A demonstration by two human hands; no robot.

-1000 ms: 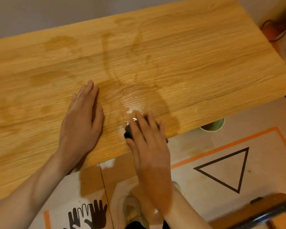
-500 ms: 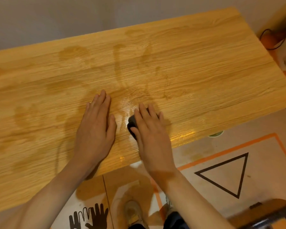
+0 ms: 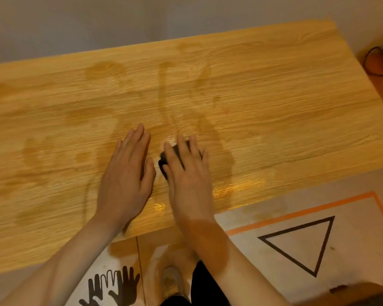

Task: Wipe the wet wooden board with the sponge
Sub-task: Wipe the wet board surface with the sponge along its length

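While under right hand (image 3: 187, 173), sponge (image 3: 164, 161) presses board (image 3: 274, 111).

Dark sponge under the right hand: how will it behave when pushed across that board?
The sponge likely squashes: the right hand covers most of it. It probably glides easily, since the board shines wet. Unlikely to roll, lying flat.

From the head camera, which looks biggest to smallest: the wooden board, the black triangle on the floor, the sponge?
1. Wooden board, filling most of the view.
2. Black triangle, though the floor lies farther away.
3. Sponge, mostly hidden beneath the right hand, so only its visible part counts.
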